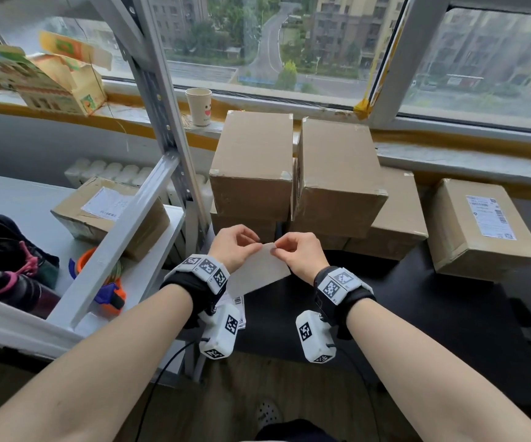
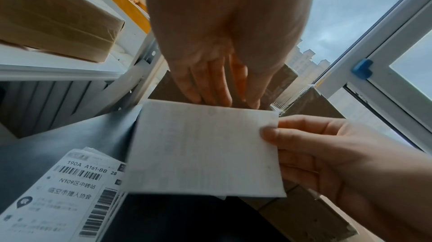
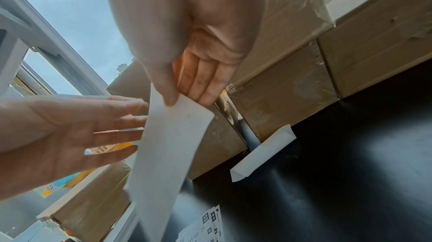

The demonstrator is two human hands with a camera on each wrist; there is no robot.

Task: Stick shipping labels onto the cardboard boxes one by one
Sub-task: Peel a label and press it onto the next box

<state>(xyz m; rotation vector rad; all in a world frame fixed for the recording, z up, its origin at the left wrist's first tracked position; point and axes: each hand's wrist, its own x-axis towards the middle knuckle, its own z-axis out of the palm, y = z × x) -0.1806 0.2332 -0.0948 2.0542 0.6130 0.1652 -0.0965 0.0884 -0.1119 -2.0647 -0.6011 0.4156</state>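
I hold a white label sheet [image 1: 262, 271] with its blank side up, above the black table [image 1: 417, 314]. My left hand [image 1: 251, 244] grips the sheet's far edge, its fingers [image 2: 210, 87] behind the paper. My right hand [image 1: 276, 250] pinches the sheet's far corner between thumb [image 3: 167, 89] and fingers. Right behind the hands stand two plain cardboard boxes [image 1: 251, 167] [image 1: 337, 177], stacked on lower ones. Another box [image 1: 480, 231] at the right carries a label. A stack of printed labels [image 2: 70, 190] lies under my left wrist.
A grey metal rack [image 1: 162, 122] stands at the left; its shelf holds a labelled box [image 1: 108, 212], a tape dispenser [image 1: 108, 282] and a dark bag. A paper cup [image 1: 198, 106] and a colourful carton [image 1: 50, 78] sit on the windowsill. A loose backing strip [image 3: 264, 153] lies by the boxes.
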